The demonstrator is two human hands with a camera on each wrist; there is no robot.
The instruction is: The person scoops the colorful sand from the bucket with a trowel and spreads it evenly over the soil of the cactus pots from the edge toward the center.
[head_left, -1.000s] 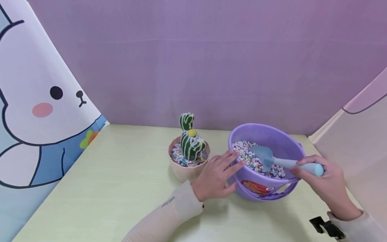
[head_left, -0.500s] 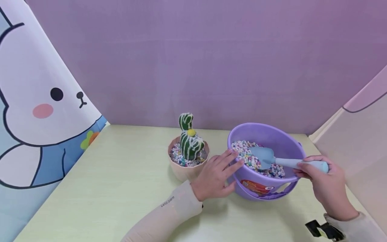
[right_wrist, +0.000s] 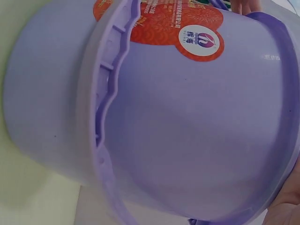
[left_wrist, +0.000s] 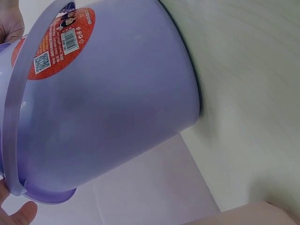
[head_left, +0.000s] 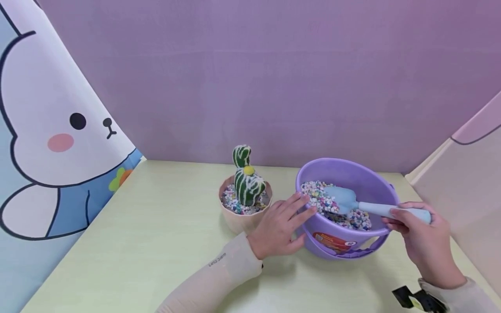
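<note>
Basically, left hand point(head_left: 278, 226) lies flat-fingered against the purple bucket point(head_left: 344, 241) wall, likely bracing it, gripping nothing. Right hand point(head_left: 420, 239) clenches the blue scoop point(head_left: 354, 203) handle; blade rests in the bucket's coloured pebbles point(head_left: 328, 204), just right of the cactus pot point(head_left: 243, 213). Red bucket label point(right_wrist: 161, 21): text unreadable. Sleeve print point(head_left: 217, 260) too small to read.

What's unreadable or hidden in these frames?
- Left wrist view: sticker text on the purple bucket too small to read; left hand cut off by the bottom edge.
- Right wrist view: bucket wall fills the frame, hiding the scoop and pebbles; right hand only at the corner.
- Head view: blue scoop blade tip partly buried in pebbles; its load cannot be told.
</note>
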